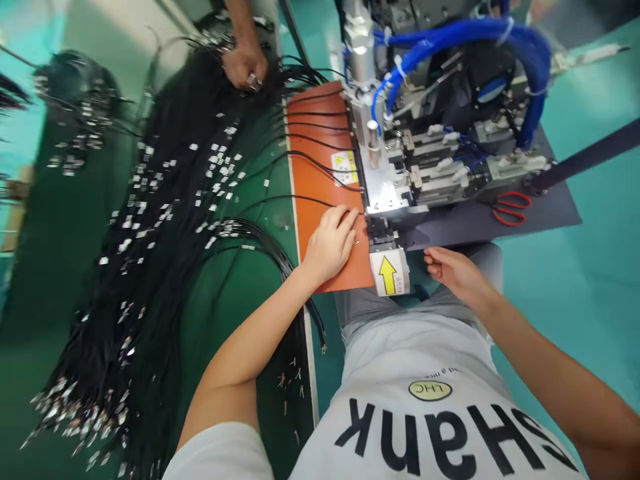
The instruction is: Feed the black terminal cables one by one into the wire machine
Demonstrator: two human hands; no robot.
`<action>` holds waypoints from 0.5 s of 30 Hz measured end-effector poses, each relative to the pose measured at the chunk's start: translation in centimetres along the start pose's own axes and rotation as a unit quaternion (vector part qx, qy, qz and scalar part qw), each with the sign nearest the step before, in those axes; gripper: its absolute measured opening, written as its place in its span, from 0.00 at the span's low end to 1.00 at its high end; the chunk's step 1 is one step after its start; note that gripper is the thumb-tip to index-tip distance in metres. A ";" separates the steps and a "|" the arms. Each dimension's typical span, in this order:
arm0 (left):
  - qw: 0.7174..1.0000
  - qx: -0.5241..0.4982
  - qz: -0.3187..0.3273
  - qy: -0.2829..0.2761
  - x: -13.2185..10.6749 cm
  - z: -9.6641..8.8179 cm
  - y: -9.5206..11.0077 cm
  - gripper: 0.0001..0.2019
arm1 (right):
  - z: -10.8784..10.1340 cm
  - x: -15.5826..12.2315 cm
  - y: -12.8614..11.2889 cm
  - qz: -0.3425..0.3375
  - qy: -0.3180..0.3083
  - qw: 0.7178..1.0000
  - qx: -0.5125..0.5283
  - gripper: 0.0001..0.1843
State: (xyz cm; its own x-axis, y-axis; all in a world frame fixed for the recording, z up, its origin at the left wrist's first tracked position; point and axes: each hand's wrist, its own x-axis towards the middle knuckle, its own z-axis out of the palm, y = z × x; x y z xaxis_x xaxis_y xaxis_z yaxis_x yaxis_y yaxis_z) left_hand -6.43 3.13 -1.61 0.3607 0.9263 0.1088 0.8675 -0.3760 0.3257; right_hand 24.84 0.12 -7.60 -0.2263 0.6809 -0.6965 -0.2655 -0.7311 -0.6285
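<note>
Below, green table (200,333), teal floor (555,287), orange board (313,179) — left fingers (345,225) on it, slightly apart — right fingers (436,257) curled together.

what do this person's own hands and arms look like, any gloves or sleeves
The left hand and right hand are bare, with no gloves or watches visible. The left sleeve is short and white; no right sleeve shows. The white T-shirt bears large black lettering and a yellow oval reading LHC.
</note>
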 end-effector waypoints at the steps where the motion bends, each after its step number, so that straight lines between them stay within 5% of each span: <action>1: 1.000 0.007 -0.001 -0.003 0.1 -1.1 -1.3 0.24 | -0.4 -0.4 0.0 0.001 0.007 1.000 -0.002 0.14; 3: 0.997 0.053 -0.052 0.001 0.1 -3.8 -4.9 0.24 | -1.4 -0.9 0.0 0.004 0.028 1.000 -0.011 0.13; 6: 0.955 0.156 -0.250 -0.018 -0.3 -7.6 -11.2 0.22 | -3.2 -0.9 0.2 -0.010 0.060 0.998 -0.018 0.11; 9: 0.941 0.158 -0.298 -0.030 0.2 -9.3 -15.5 0.14 | -4.2 -0.6 0.4 -0.018 0.071 0.997 -0.024 0.10; 15: 0.955 0.124 -0.271 -0.002 6.0 -8.1 -15.7 0.10 | -2.9 -1.5 -0.7 -0.035 0.083 0.995 -0.051 0.07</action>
State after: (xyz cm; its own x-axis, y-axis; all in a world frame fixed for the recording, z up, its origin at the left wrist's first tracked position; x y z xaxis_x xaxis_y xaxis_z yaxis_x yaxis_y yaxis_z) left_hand -20.62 14.81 1.52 -0.1625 0.9866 -0.0162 0.9814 0.1633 0.1010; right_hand 28.06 -0.52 -7.07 -0.0514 0.7203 -0.6917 -0.1763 -0.6883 -0.7037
